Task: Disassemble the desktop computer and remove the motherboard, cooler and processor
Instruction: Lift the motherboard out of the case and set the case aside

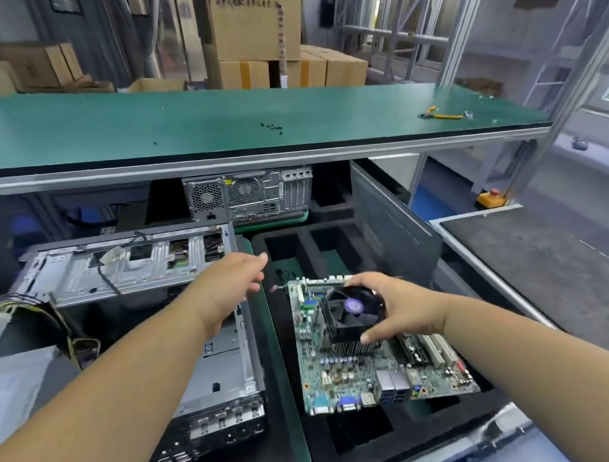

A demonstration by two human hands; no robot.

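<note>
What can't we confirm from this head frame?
- Processor: hidden under the black fan cooler gripped by the right hand.
- Cooler screws, fastened or loose: covered by fingers.
- Green motherboard seating in the black foam tray: underside hidden.
- Small dark screws on the green shelf: too small to count.

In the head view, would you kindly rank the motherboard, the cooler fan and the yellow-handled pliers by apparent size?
1. Motherboard, clearly largest.
2. Cooler fan, gripped by the right hand.
3. Yellow-handled pliers, smallest, though they lie farther away, so their true size is uncertain.
</note>
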